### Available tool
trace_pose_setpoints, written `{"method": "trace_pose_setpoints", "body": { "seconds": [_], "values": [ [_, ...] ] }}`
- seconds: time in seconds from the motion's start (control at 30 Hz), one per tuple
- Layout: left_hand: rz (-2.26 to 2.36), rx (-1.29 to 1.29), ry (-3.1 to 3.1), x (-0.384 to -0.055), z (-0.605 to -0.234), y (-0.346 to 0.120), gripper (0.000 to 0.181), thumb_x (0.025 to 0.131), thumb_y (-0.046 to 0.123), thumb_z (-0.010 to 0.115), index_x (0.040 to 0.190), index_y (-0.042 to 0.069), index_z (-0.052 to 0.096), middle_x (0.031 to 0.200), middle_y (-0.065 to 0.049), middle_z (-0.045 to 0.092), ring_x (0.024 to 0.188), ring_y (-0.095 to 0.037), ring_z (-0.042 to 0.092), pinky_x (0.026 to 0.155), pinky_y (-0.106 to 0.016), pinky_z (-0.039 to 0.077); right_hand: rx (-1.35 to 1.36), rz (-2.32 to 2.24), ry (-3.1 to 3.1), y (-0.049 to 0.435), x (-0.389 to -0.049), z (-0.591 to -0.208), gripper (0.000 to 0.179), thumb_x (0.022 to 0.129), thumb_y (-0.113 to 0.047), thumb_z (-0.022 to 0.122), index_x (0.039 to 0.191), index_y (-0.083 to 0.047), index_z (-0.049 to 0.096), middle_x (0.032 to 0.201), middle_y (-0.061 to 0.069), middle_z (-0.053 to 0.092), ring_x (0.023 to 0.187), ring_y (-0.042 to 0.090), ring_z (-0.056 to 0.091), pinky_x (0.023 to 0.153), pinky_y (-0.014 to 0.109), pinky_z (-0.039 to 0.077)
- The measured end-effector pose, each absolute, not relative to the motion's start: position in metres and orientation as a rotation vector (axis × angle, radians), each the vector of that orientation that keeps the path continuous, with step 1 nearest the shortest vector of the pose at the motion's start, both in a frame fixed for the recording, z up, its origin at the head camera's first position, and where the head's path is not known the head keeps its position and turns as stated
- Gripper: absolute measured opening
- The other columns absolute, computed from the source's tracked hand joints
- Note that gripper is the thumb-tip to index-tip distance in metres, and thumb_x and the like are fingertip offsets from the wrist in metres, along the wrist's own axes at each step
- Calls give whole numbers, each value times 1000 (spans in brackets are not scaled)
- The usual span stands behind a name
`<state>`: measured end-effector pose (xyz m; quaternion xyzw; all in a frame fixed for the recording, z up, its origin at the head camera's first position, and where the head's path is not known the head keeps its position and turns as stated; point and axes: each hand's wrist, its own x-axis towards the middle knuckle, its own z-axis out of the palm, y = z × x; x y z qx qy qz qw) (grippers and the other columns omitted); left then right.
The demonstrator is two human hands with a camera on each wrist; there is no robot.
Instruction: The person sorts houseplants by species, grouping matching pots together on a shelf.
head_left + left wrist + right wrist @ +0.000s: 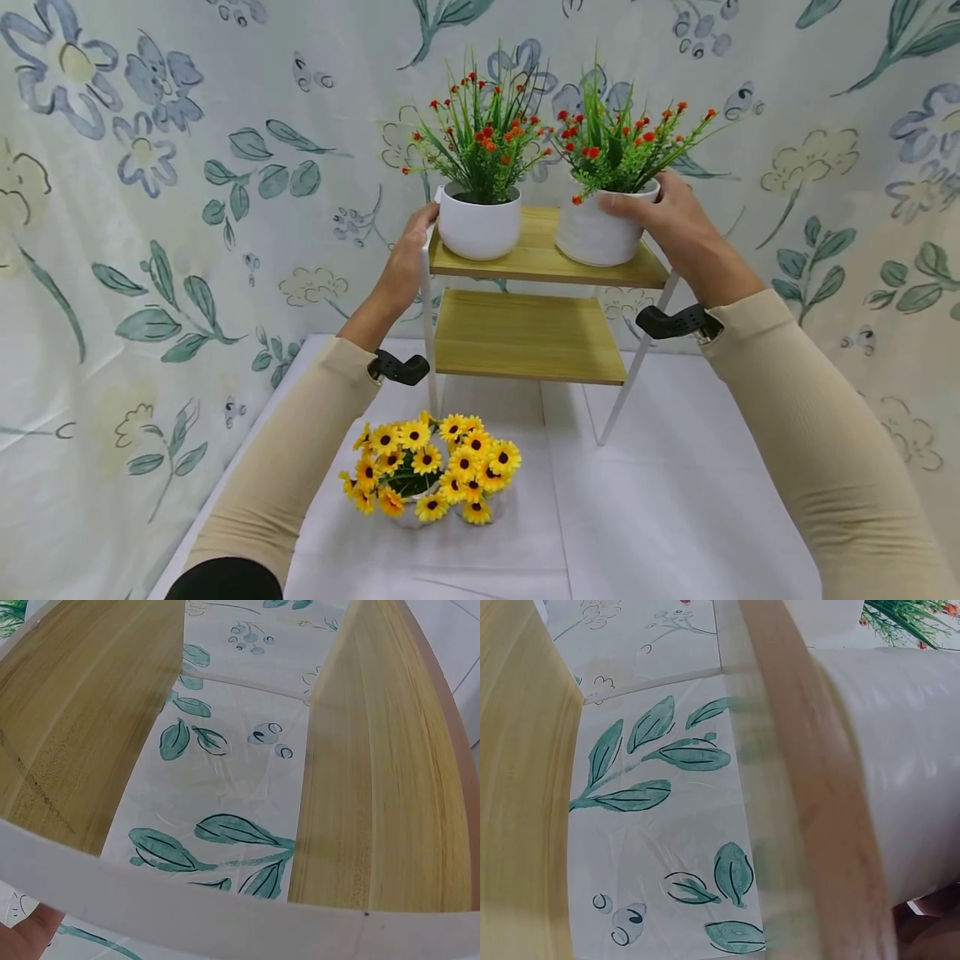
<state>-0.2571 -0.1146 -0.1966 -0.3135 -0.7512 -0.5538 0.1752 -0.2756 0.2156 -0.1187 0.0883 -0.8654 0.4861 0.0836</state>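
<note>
A two-tier plant stand with wooden boards (pixel 528 333) and white metal legs stands in the middle of the head view. My left hand (pixel 405 254) grips its left side near the top board; in the left wrist view a finger (pixel 34 934) shows past the white frame. On the top board, a white pot (pixel 480 232) of grass and red flowers sits at the left. A second white pot (pixel 596 235) with similar red-flowered greenery is at the right. My right hand (pixel 693 237) holds this one by the rim, thumb in front, other fingers mostly hidden behind.
Yellow daisy-like flowers (pixel 465 467) in small pots stand on the white-covered table (pixel 637 517), in front of the stand's left leg. A floral-print cloth (pixel 300 150) hangs close behind. Black straps (pixel 675 322) circle both wrists.
</note>
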Motion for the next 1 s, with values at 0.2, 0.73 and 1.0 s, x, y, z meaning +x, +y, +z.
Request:
{"method": "trace_pose_setpoints", "body": {
  "seconds": [0.2, 0.73, 1.0],
  "values": [
    [-1563, -894, -2105, -257, -198, -115, 55, 99, 16, 13, 151, -3, 18, 156, -19, 16, 144, -27, 14, 116, -40, 11, 278, 1475, -2575, 213, -277, -121, 97, 80, -55, 69, 152, -13, 18, 147, 12, 31, 137, 22, 27, 114, 47, 20],
    [-1614, -888, -2082, -259, -202, -114, 56, 99, 20, 13, 152, -1, 18, 157, -13, 17, 144, -19, 15, 116, -35, 11, 575, 1593, -2413, 218, -281, -128, 70, 88, -34, 68, 144, -18, 30, 138, 6, 39, 127, 21, 37, 112, 45, 23],
    [-1612, -884, -2084, -257, -197, -111, 56, 99, 18, 13, 151, -3, 18, 156, -17, 16, 144, -24, 15, 116, -37, 11, 623, 1633, -2336, 221, -281, -126, 70, 90, -30, 66, 148, -21, 27, 144, 7, 37, 128, 21, 39, 114, 42, 22]
  ]
}}
